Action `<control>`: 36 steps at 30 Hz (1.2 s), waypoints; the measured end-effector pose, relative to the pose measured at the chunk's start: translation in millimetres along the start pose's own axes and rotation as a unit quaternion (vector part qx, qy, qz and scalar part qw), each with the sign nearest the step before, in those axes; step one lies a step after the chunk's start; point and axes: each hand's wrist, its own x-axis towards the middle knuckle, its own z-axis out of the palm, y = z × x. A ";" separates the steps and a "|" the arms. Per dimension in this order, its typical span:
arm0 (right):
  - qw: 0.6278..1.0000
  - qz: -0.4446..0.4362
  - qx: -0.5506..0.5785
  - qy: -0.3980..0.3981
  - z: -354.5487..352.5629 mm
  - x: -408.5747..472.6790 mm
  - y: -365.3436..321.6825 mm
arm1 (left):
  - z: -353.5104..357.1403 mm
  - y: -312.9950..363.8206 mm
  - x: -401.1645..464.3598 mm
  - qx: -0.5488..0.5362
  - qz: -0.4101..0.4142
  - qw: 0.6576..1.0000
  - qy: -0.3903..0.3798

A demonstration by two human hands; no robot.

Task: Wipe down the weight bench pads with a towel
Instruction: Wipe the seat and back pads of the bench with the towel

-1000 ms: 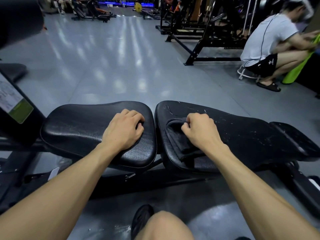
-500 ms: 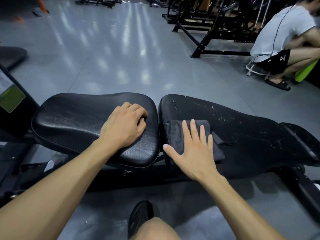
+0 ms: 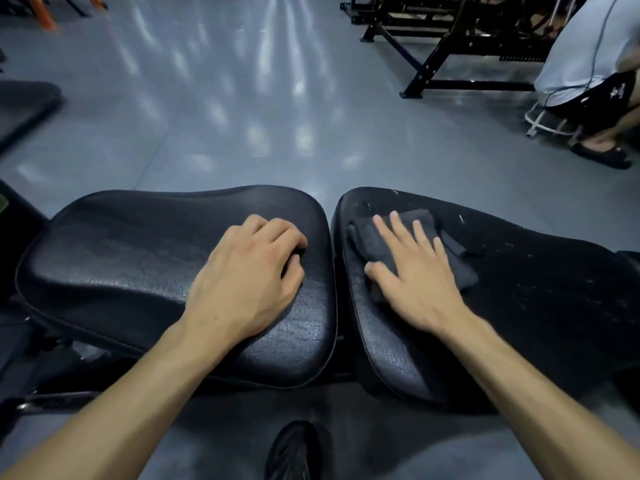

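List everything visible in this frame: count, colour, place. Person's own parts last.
black padded vinyl seat pad: 1, black, left half of the bench
black scuffed vinyl back pad: 1, black with pale flecks, right half of the bench
dark grey folded cloth towel: 1, dark grey, on the back pad's near-left end, under the right hand
black steel rack frame: 1, black, top right on the floor
glossy grey gym floor: 1, grey, beyond the bench
crouching bystander in a white shirt: 1, white shirt and black shorts, far right
black shoe: 1, black, bottom centre
left hand: 1, fingers curled, rests on the seat pad
right hand: 1, fingers spread flat, presses the towel
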 end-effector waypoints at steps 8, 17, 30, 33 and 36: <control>0.998 -0.041 0.013 -0.046 -13.7 77.3 20.9 | -1.6 1.3 0.3 -0.009 -0.010 1.000 -0.008; 0.973 -0.219 0.054 -0.047 -1.1 37.4 3.4 | -1.1 2.7 1.1 -0.006 -0.018 1.000 -0.021; 0.991 -0.113 0.070 -0.022 -0.6 106.4 -0.1 | 0.2 3.8 6.3 -0.007 -0.012 1.000 -0.009; 0.975 -0.191 0.096 -0.052 -8.4 41.8 -1.7 | 0.1 3.9 5.8 -0.003 -0.006 1.000 -0.002; 0.971 -0.179 0.136 -0.076 -20.4 -18.4 26.2 | -0.1 3.7 5.1 -0.002 0.000 1.000 -0.002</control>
